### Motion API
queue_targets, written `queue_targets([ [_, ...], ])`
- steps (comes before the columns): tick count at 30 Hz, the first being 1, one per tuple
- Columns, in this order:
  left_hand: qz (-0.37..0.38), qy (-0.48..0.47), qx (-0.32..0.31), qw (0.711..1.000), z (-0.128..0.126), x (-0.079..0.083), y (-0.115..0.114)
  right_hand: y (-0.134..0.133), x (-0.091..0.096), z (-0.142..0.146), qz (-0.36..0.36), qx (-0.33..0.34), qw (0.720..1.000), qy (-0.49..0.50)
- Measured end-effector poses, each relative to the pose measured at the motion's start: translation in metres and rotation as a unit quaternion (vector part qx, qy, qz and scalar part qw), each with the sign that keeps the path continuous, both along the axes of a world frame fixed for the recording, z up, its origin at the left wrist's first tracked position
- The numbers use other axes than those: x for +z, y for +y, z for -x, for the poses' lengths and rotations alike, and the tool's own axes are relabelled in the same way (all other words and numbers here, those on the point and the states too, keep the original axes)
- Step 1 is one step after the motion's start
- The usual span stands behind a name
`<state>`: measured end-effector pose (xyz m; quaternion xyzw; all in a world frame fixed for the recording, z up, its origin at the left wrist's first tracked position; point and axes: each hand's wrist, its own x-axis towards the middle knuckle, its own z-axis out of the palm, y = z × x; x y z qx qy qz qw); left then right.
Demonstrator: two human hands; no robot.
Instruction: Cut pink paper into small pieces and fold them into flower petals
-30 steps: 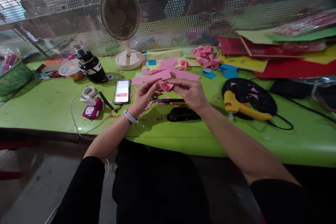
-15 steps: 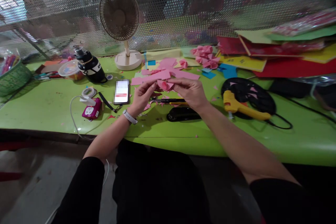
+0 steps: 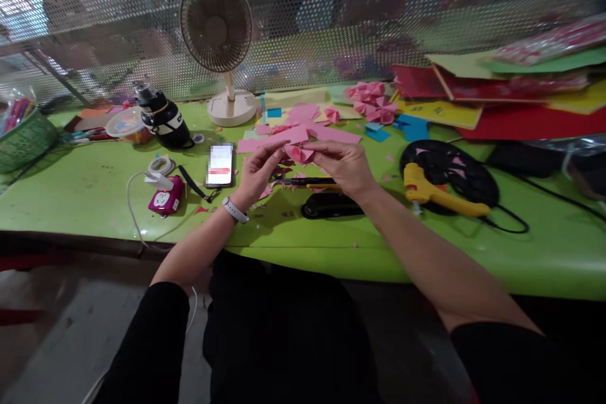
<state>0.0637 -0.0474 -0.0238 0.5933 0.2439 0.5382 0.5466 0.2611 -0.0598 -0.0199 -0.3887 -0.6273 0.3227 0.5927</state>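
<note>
Between my two hands is a pink paper flower (image 3: 297,153), held just above the table with its rolled centre towards me. My left hand (image 3: 259,170) pinches its left edge between thumb and fingertips. On the other side, the thumb and fingers of my right hand (image 3: 348,167) close on its right edge. Below the flower lie a yellow-and-black utility knife (image 3: 324,182), a black stapler (image 3: 331,206) and pink paper scraps. Pink paper strips (image 3: 334,134) lie just behind my fingers, with a heap of finished pink flowers (image 3: 369,100) farther back.
A yellow glue gun (image 3: 440,192) rests on a black round tray (image 3: 478,170) at right. Leftward are a phone (image 3: 220,165), a purple power adapter (image 3: 166,197) with a white cable, a dark bottle (image 3: 163,117) and a desk fan (image 3: 231,107). Coloured sheets (image 3: 534,120) are stacked at back right.
Almost nothing differs. Both hands keep their pinch on the pink flower in the same place; the view has shifted very slightly.
</note>
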Motion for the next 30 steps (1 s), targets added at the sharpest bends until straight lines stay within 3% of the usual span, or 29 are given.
queue_targets([
  [10, -0.03, 0.022, 0.002, 0.999, 0.002, -0.005, 0.004, 0.0, -0.001, 0.0, -0.027, 0.005, 0.999, -0.019],
  [19, -0.174, 0.144, 0.027, 0.974, 0.004, -0.014, 0.008, -0.004, 0.001, 0.003, -0.149, -0.036, 0.977, -0.147],
  [22, -0.205, 0.161, 0.055, 0.964, 0.004, -0.019, 0.011, -0.005, 0.003, 0.003, -0.146, -0.038, 0.975, -0.164],
  [26, -0.092, 0.098, 0.017, 0.991, 0.004, -0.016, 0.013, -0.006, 0.012, -0.005, -0.049, -0.003, 0.997, -0.065],
  [30, 0.022, 0.021, -0.016, 0.999, 0.004, -0.009, 0.012, -0.001, 0.019, -0.012, 0.028, 0.024, 0.998, 0.053],
])
